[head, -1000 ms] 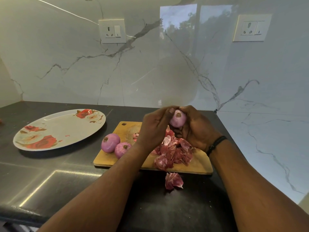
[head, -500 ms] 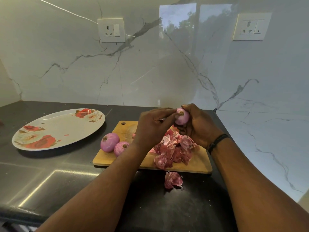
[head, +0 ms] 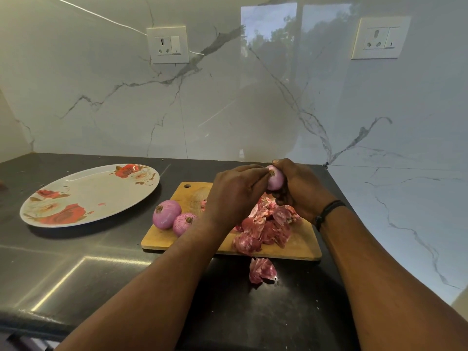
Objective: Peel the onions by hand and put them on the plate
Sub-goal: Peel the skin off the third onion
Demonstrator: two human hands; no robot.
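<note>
right hand (head: pixel 298 188): fingers curled round the held onion (head: pixel 275 180), above the cutting board's (head: pixel 301 245) far edge
left hand (head: pixel 235 193): fingertips pinching at its root end
onion axis: root end points left

On your worktop (head: pixel 76 269) the plate (head: pixel 83 211) lies left of the cutting board (head: pixel 301 245); two onions (head: pixel 166 218) sit on its left end, peels (head: pixel 266 225) at right.

Both hands hold an onion (head: pixel 275 179) above the cutting board (head: pixel 301 245): right hand (head: pixel 298 188) grips it, left hand (head: pixel 235 192) pinches its tip.
</note>
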